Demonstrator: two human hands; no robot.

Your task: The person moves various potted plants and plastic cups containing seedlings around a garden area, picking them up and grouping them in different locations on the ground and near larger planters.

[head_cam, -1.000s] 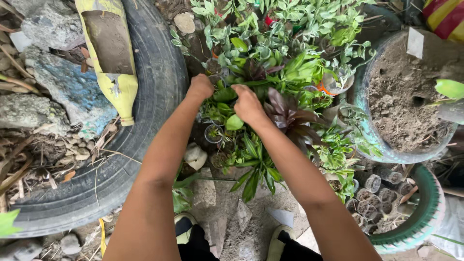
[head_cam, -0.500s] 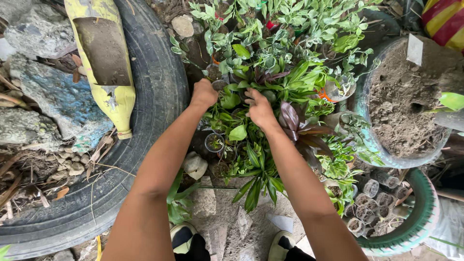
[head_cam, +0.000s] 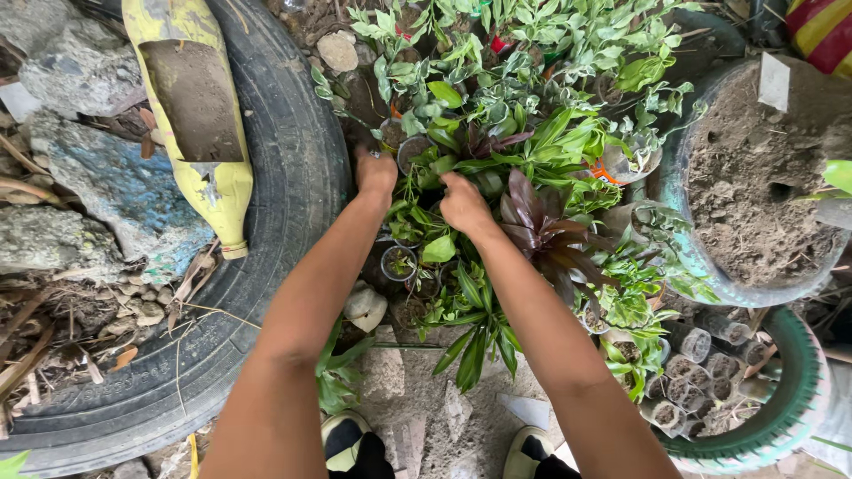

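Note:
Both my arms reach forward into a dense cluster of small potted plants (head_cam: 497, 133) with green and variegated leaves. My left hand (head_cam: 375, 170) rests at the left edge of the cluster, its fingers curled down among the leaves next to a small pot (head_cam: 414, 149). My right hand (head_cam: 461, 202) is closed among the green leaves just left of a dark purple-leaved plant (head_cam: 541, 226). What each hand grips is hidden by foliage. A small clear cup with a seedling (head_cam: 398, 263) stands between my forearms.
A large black tyre (head_cam: 293, 222) curves on the left, with a cut yellow bottle holding soil (head_cam: 191, 98) lying on it. Rocks (head_cam: 80, 213) lie further left. A big soil-filled tub (head_cam: 754, 186) and a green-rimmed tyre (head_cam: 790, 390) with several small seedling cups sit right. My shoes (head_cam: 351, 443) are below.
The view has shifted so the plants sit lower in frame. Both hands stayed in the plant cluster, the right hand working slightly deeper among the leaves.

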